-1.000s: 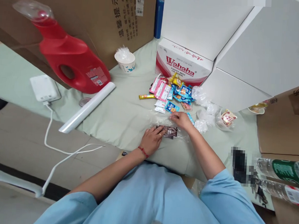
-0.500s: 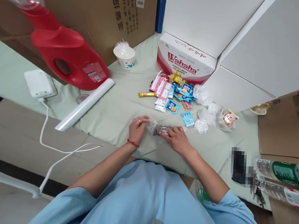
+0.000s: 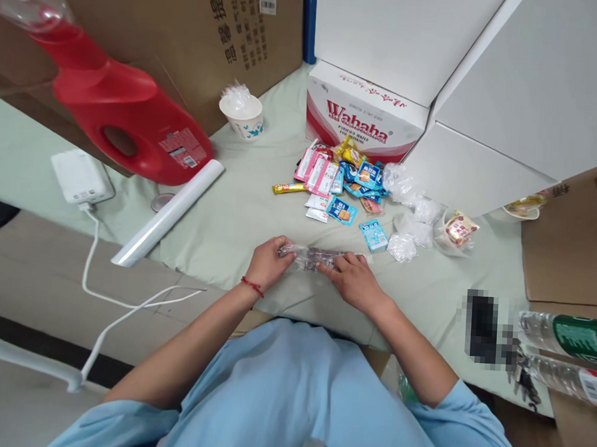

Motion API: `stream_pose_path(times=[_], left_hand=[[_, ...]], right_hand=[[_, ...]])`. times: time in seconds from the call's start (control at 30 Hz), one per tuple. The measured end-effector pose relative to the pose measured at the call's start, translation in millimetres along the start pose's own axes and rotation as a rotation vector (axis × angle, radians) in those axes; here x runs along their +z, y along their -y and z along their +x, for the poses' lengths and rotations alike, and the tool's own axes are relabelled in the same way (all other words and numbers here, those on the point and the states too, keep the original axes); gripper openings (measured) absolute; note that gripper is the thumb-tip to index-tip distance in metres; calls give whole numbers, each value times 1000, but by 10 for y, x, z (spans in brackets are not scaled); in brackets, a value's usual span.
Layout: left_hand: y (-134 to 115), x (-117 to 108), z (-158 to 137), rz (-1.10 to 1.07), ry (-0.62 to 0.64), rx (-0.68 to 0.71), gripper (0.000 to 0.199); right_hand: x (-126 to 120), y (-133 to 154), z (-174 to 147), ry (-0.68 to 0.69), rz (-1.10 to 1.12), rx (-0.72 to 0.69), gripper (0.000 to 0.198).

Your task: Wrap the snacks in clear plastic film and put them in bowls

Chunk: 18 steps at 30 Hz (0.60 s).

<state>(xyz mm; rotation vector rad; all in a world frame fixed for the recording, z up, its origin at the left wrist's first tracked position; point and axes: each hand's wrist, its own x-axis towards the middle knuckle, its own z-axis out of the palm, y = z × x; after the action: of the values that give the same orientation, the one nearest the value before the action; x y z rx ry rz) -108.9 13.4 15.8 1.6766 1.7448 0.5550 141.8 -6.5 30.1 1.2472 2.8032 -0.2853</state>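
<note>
Between my hands, on the pale green cloth, lies a dark brown snack packet in clear plastic wrap. My left hand is closed, pinching the left end of the wrap between thumb and fingers. Over the right end of the packet rests my right hand, its fingers curled onto it and the index finger pressing along its front edge. The far right end of the packet is hidden under those fingers. A blue snack sachet lies just beyond my right hand.
Behind the hands is a pile of snack sachets, with crumpled plastic balls and a cup with a snack to its right. A white roll, a red jug and a paper cup stand left. Water bottles lie right.
My left hand has shifted slightly left and turned, drawing the clear wrap out straighter and flatter. My right hand stays on the packet. The view has shifted a little.
</note>
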Motion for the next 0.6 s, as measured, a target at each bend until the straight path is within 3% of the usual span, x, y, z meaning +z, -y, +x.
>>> stream_pose_path(times=[0.1,0.2,0.27,0.37,0.43,0.5,0.53,0.6], left_hand=[[-200,82,-80,-115,-37,22,15],[-451,321,-114,-187,23,85,36],[-550,469,-160,-109,75,192,45],[-562,590,-281,156,100,399,40],[-525,616,-364,306,95,472,41],[-492,627,-421,395,86,500,46],[-483,631,-436,421,85,511,47],[-474,638,-446,455,86,524,48]], right_hand=[[16,28,25,-5,42,-6,45],[25,53,13,-42,112,-2,35],[34,32,-57,-103,226,-30,28],[84,-67,-230,-246,490,-40,27],[159,-148,-332,-411,582,165,31],[258,-206,-385,-544,525,454,34],[307,-222,-393,-566,470,555,36],[378,-228,-391,-528,400,614,34]])
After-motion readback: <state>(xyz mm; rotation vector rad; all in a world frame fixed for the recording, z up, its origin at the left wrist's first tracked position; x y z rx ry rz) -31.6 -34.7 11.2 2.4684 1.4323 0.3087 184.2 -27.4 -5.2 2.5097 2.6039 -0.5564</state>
